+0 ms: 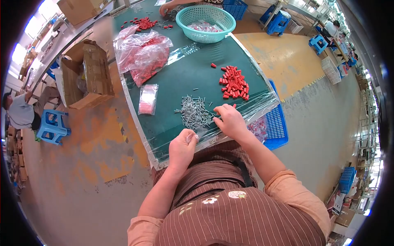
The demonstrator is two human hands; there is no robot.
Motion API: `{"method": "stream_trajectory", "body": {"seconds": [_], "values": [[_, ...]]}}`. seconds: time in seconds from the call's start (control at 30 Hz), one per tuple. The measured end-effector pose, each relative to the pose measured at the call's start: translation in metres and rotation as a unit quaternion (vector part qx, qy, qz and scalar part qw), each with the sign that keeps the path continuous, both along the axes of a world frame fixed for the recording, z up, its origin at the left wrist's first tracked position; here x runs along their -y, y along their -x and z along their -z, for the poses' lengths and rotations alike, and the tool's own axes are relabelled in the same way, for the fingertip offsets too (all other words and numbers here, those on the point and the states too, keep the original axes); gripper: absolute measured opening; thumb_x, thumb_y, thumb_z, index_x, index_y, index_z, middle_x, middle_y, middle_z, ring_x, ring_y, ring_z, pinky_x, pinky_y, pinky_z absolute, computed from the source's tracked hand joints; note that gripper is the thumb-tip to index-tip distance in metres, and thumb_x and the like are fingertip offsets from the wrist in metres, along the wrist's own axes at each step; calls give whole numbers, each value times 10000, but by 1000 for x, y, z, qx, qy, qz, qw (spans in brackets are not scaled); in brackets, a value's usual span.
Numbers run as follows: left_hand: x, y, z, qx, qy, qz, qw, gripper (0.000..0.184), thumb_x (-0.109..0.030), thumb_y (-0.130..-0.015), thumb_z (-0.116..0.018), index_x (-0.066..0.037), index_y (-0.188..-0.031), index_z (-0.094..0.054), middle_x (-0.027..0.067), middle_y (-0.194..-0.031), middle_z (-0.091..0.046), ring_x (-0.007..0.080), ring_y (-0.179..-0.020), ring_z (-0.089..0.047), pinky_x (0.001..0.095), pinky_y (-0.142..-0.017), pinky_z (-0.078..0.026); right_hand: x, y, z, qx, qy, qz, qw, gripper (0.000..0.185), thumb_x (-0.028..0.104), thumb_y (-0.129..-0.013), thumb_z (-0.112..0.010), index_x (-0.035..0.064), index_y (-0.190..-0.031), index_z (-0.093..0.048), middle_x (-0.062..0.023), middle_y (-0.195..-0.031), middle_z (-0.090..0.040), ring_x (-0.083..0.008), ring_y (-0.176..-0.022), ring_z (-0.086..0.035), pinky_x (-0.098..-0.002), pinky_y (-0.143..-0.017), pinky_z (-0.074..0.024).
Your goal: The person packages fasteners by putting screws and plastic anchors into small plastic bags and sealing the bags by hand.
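My left hand (pixel 183 150) is closed around a small clear plastic bag (pixel 190 137) at the table's near edge, mostly hidden by the fingers. My right hand (pixel 231 121) reaches in from the right, its bent fingers at the right edge of a pile of silver screws (pixel 195 112). Its thumb and forefinger look apart, and I see nothing clearly held between them. Beyond it lies a heap of red plastic wall plugs (pixel 234 84). A stack of small clear bags (pixel 147 99) rests left of the screws.
Big clear bags of red plugs (pixel 145 57) lie on the green tabletop (pixel 188 71). At the far end stand a turquoise basket (pixel 205 35) and another person's hand (pixel 166 8). A blue crate (pixel 279 127) sits below the right edge; a cardboard box (pixel 96 78) stands left.
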State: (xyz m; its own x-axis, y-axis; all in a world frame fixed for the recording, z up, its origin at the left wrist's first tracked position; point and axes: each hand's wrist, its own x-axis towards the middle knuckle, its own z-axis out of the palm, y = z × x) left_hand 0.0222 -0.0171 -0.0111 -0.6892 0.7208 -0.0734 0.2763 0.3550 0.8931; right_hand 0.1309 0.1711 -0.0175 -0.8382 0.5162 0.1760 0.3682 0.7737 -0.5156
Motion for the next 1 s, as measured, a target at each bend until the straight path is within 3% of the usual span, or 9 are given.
{"method": "stream_trajectory", "body": {"seconds": [0.13,0.23,0.33,0.43,0.53,0.63,0.73,0.77,1.0], "values": [[5,9,-4,-184,2,19,983,114,-141,-860,-663,-30,-863,-641,160,-799,-669,345,-719,-642,398,-643,-501,-8,14,12,39,-51,-41,997,133,129,-796,-648,32,-884,-624,-152,-860,-607,-345,-894,-625,-433,-791,-520],[8,13,-10,-165,31,21,986,133,-152,-842,-682,-23,-851,-653,159,-781,-670,324,-685,-639,381,-633,-496,-12,22,17,100,-77,-51,991,114,103,-767,-640,23,-843,-612,-163,-861,-619,-344,-858,-641,-424,-763,-532],[8,17,-17,10,45,8,999,162,-164,-825,-698,-8,-808,-658,144,-715,-652,254,-629,-624,357,-618,-486,-14,28,15,139,-118,-59,981,105,91,-758,-628,17,-832,-616,-167,-859,-628,-345,-828,-650,-425,-749,-539],[8,26,-20,70,67,5,995,136,-133,-818,-697,2,-832,-695,35,-699,-659,81,-650,-547,266,-624,-465,-19,31,19,107,-145,-63,982,52,80,-770,-606,35,-772,-579,-142,-761,-587,-342,-766,-632,-430,-715,-526],[10,30,-15,98,21,-3,995,133,-123,-821,-674,1,-852,-710,26,-704,-660,88,-648,-549,267,-625,-465,-25,32,16,119,-123,-54,984,89,110,-759,-623,26,-758,-594,-157,-771,-615,-359,-761,-636,-424,-690,-523],[11,34,-15,84,19,-12,996,149,-130,-820,-660,-1,-867,-719,34,-699,-656,89,-643,-547,271,-623,-464,-33,28,3,135,42,-10,990,181,139,-741,-666,-8,-843,-640,-172,-847,-662,-325,-799,-662,-391,-718,-530],[6,34,-22,67,51,-23,996,157,-147,-813,-664,0,-852,-708,46,-683,-648,92,-637,-545,281,-621,-465,-46,22,14,48,266,15,963,198,134,-756,-676,-21,-878,-656,-144,-825,-676,-250,-756,-653,-347,-711,-514],[4,34,-23,62,47,-28,997,155,-150,-810,-665,-2,-842,-702,53,-678,-645,95,-633,-545,283,-619,-465,-47,21,18,23,310,33,950,188,118,-774,-683,-25,-894,-657,-95,-793,-662,-159,-736,-609,-305,-726,-497],[-14,33,-18,20,47,-26,998,161,-169,-789,-672,-10,-773,-654,91,-652,-612,148,-606,-548,308,-622,-469,-44,20,3,-64,487,34,871,112,103,-818,-665,7,-874,-651,15,-782,-611,-69,-733,-547,-251,-685,-465]]}}
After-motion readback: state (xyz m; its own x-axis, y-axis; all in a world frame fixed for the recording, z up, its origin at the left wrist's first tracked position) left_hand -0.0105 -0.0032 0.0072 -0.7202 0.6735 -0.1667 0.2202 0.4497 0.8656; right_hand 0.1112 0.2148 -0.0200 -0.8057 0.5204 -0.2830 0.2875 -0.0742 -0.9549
